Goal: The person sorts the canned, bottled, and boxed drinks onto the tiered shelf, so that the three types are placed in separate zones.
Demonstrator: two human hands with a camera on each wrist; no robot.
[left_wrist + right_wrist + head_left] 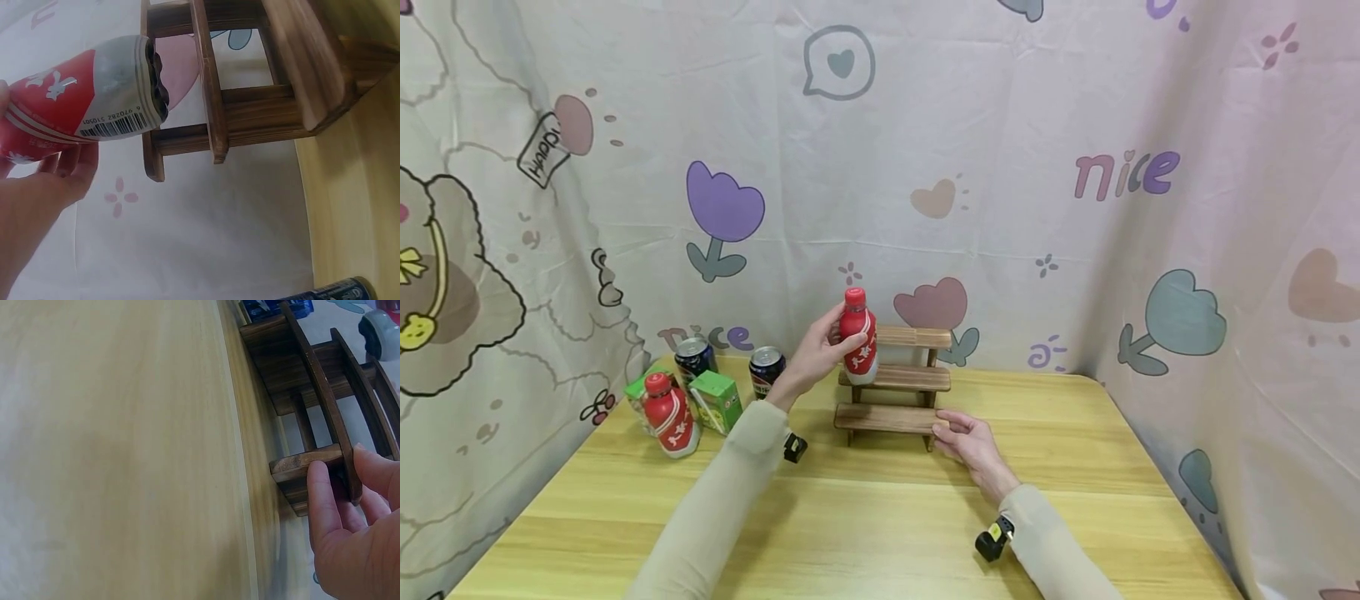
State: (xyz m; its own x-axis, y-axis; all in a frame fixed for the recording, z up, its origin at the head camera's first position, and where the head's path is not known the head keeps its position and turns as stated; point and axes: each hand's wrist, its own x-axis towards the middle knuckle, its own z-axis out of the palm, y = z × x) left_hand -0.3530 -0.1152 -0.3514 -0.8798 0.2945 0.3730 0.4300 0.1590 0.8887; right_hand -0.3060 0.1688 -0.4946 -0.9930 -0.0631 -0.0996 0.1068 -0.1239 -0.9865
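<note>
My left hand (822,350) grips a red drink bottle (859,337) with a red cap and a silver-white base. The bottle is upright in front of the upper tiers of a three-tier wooden display stand (891,418). In the left wrist view its base, with a barcode, points toward the stand's shelves (212,94). My right hand (973,450) holds the right end of the stand's lowest step. The right wrist view shows the thumb on one face of that board (325,403) and the index fingertip on the side support.
Left on the wooden table (865,533) stand a second red bottle (672,417), green drink cartons (717,402) and two dark blue cans (766,371), (695,358). Behind the table hangs a printed curtain (880,192). Each wrist carries a small black camera (994,540).
</note>
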